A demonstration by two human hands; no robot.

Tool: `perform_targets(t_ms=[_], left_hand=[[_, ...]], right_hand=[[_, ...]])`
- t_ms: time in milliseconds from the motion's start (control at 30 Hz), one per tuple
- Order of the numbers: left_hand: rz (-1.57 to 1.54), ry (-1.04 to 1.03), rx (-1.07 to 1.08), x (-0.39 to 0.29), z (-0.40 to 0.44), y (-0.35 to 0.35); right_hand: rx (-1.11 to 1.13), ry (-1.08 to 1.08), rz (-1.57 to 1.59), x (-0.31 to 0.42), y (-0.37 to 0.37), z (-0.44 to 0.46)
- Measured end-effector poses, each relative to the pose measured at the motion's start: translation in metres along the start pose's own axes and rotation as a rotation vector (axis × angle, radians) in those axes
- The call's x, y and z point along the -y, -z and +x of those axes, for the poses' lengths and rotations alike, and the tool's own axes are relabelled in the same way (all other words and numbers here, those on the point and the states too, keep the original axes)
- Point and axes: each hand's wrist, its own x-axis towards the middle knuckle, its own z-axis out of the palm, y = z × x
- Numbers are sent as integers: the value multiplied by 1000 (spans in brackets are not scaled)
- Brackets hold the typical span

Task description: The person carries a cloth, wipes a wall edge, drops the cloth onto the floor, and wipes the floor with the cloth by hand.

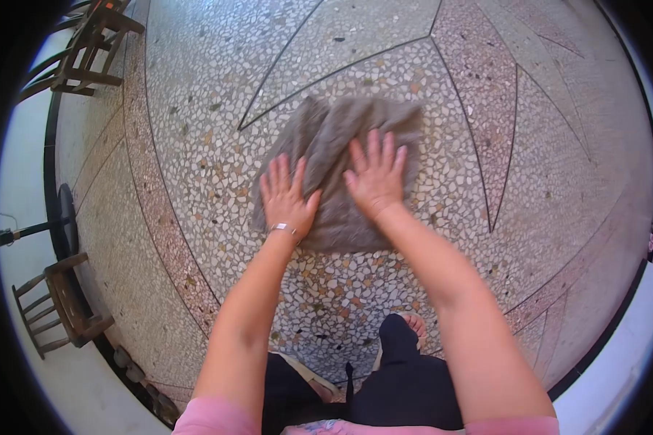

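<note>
A grey-brown cloth [345,225] lies spread and wrinkled on the speckled terrazzo floor [203,159]. My left hand [286,196] rests flat on its left part, fingers apart, with a watch or bracelet [284,228] on the wrist. On the right part of the cloth, my right hand [376,174] presses palm down with the fingers spread. Both hands touch the cloth from above and neither grips it. Whatever lies beneath the cloth is hidden.
Dark wooden chairs stand along the left wall, one chair [94,54] at the upper left and another chair [65,304] lower down. A row of dark shoe-like items [134,370] lies at the lower left. My bare foot [415,324] is close behind the cloth.
</note>
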Motion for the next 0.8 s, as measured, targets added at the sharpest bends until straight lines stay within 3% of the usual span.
perform_targets(t_ms=[233,267,433,467,533,600,667,700,767,800], left_hand=[[36,351,-41,55,-129,-10],[38,350,-49,54,-146,-13],[-16,723,-59,22,-188,-22],[-25,713,-63,9,-179,-21],[219,604,283,-27,-166,-13],[169,456,287,-67,-148,-8],[37,227,398,-105,-131,-8],[29,216,403,-120,-125,-12],[-121,-122,245,-150,-113,-22],[-125,-130,249,-166,-105,-22]], right_hand=[[8,378,301,89,-8,-51],[32,429,341,97,-9,-61],[60,564,438,97,-10,-97],[50,584,488,86,-10,-101],[54,545,499,52,-6,-119],[64,475,384,8,-1,-134],[67,266,369,-39,3,-157],[96,138,325,-61,8,-173],[138,-127,235,-103,16,-208],[151,-262,189,-120,18,-229]])
